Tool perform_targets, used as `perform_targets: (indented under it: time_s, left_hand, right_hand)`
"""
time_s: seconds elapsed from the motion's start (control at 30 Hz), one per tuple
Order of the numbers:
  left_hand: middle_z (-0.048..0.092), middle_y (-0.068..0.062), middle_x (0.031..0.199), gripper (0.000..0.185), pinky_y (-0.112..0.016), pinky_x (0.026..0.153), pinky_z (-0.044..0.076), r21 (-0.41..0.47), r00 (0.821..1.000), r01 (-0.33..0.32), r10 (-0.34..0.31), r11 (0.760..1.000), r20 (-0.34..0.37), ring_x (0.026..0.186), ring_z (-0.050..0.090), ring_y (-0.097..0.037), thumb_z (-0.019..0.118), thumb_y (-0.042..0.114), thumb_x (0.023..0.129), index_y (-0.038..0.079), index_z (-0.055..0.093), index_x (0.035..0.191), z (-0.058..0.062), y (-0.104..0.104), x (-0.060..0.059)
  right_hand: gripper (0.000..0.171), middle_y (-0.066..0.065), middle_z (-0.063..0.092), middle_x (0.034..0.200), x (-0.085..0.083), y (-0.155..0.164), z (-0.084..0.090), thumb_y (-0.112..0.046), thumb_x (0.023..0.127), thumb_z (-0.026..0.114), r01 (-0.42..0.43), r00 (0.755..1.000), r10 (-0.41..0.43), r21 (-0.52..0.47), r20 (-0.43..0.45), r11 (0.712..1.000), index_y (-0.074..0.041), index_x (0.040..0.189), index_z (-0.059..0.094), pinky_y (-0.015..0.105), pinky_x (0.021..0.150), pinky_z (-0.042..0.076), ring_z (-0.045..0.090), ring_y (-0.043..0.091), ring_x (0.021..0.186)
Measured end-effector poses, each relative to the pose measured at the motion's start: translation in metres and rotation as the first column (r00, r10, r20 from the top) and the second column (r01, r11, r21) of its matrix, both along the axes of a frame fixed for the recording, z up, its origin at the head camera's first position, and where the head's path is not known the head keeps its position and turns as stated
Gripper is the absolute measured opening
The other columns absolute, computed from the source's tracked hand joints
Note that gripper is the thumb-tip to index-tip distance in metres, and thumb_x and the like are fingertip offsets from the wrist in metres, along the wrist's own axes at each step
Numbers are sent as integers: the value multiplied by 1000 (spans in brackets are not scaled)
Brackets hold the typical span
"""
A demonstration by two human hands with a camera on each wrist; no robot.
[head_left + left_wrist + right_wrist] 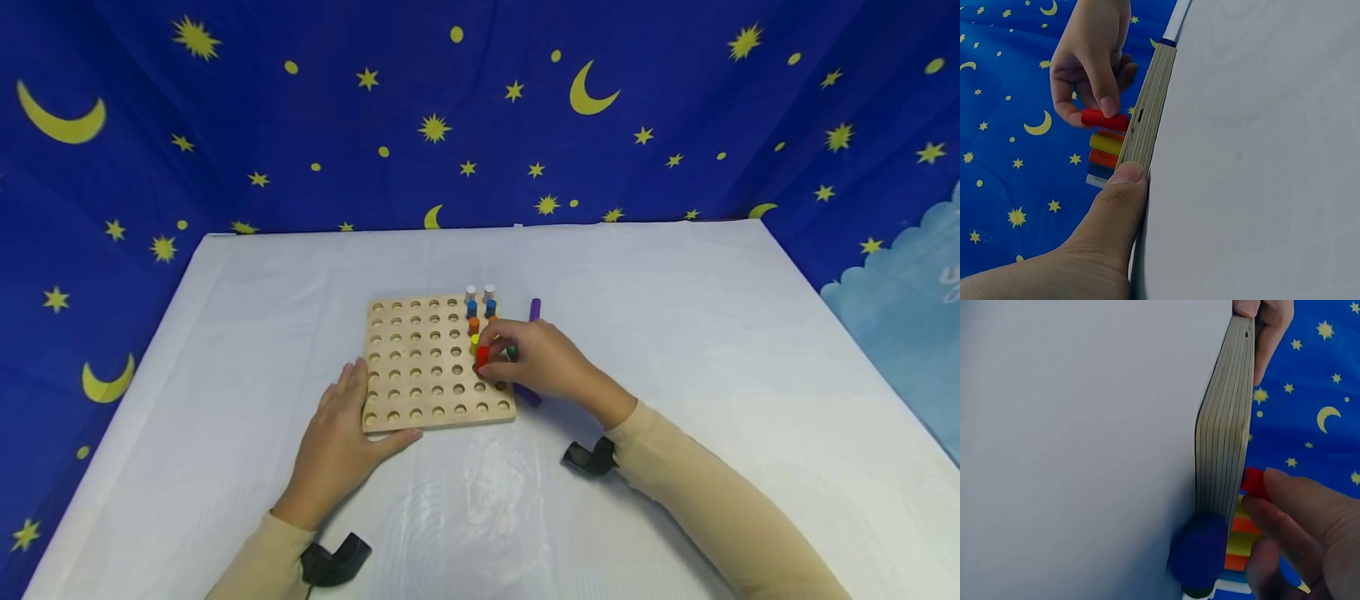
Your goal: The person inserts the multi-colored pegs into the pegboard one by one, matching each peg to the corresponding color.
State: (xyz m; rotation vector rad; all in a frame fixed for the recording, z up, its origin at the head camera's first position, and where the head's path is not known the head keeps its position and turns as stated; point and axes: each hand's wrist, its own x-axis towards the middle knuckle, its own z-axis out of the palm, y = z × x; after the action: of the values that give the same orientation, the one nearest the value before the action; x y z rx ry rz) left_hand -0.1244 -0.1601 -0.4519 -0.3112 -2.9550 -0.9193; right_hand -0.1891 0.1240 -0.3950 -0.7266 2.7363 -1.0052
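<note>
A square wooden pegboard (pixel 420 362) with rows of round holes lies on the table. My left hand (pixel 330 446) rests against its left front corner, thumb (pixel 1127 174) along the front edge. Between thumb and fingertips, my right hand (pixel 543 358) pinches a red peg (pixel 482 358), upright at a hole near the board's right side. In the left wrist view the red peg (pixel 1105 119) meets the board's face. Behind it stand a yellow peg (pixel 475 342), an orange peg (pixel 473 325), blue pegs (pixel 472 308) and white pegs (pixel 471 292). The right hand partly hides the right column.
Purple pieces (pixel 535 308) lie along the board's right side, partly under the right hand. Something green (pixel 513 353) shows beside that hand. Black wrist mounts (pixel 337 560) sit at both sleeves. A blue star-patterned cloth (pixel 480 108) hangs behind the white table (pixel 675 292).
</note>
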Motion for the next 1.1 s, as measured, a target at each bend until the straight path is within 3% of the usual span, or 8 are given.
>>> perform_targets:
  time_s: [0.23, 0.43, 0.6, 0.77, 0.9, 1.1]
  left_hand:
    - [25, -30, 159, 126, -57, 123, 19, 0, 1000, 10, -10, 1000, -7, 151, 22, -42, 76, 68, 73, -8, 18, 155, -1, 1, 0]
    - [25, -29, 159, 126, -56, 124, 19, -1, 1000, 8, -8, 1000, -6, 151, 21, -41, 75, 69, 73, -7, 18, 155, -1, 1, 0]
    - [25, -29, 159, 127, -56, 124, 18, 6, 1000, 6, -6, 1000, -7, 151, 21, -42, 75, 69, 73, -7, 17, 155, -2, 1, 0]
    - [26, -30, 158, 126, -57, 123, 19, 14, 1000, 9, -9, 1000, -23, 150, 22, -43, 77, 68, 72, -8, 18, 155, -2, 1, 0]
    - [26, -29, 159, 127, -58, 123, 20, 13, 1000, 10, -10, 1000, -23, 151, 22, -42, 77, 67, 71, -7, 18, 155, -2, 1, -1]
    - [25, -29, 159, 127, -58, 123, 20, 9, 1000, 7, -7, 1000, -17, 151, 22, -42, 77, 67, 72, -7, 17, 155, -1, 0, -1]
  right_hand:
    - [16, -11, 75, 88, 2, -6, 1, -25, 86, 79, 3, 995, 6, 89, -101, 996, -23, 98, 69, 25, 68, 52, 67, 2, 77]
    - [13, -13, 73, 86, 3, -8, 0, -22, 86, 78, 15, 994, -2, 127, -108, 992, -23, 97, 72, 23, 63, 50, 62, 1, 71]
    - [18, -13, 74, 90, 3, 0, 3, -24, 87, 78, 3, 998, 2, 77, -70, 997, -23, 104, 73, 23, 64, 51, 64, 3, 74]
    - [21, -7, 74, 88, 6, 23, 13, -24, 91, 74, 90, 994, -90, 2, -63, 996, -16, 110, 72, 27, 49, 47, 56, 11, 56]
    - [22, -4, 72, 85, 7, 45, 15, -29, 92, 72, 213, 976, -204, 113, -81, 971, -16, 110, 71, 28, 52, 45, 54, 13, 56]
    - [30, -5, 70, 80, 14, 58, 7, -41, 87, 74, 330, 944, -322, 282, -74, 901, -17, 105, 71, 27, 58, 42, 56, 13, 64]
